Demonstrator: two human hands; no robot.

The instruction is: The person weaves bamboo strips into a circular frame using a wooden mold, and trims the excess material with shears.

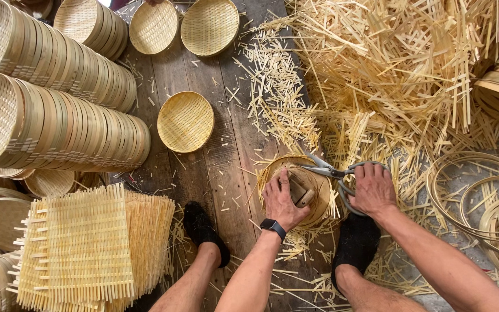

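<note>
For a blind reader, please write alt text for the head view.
The left hand steadies a round woven bamboo tray while the right hand holds scissors at its rim. Finished trays lie stacked left; cut strips are piled right.

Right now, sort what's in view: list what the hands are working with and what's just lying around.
In hand:
left hand pressing the round form
right hand with scissors

Lying about:
stacked baskets
single basket
woven mats
offcut pile
hoops

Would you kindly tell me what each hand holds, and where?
Right hand grips scissors by the handles; left hand presses a wooden block on the basket.
</note>
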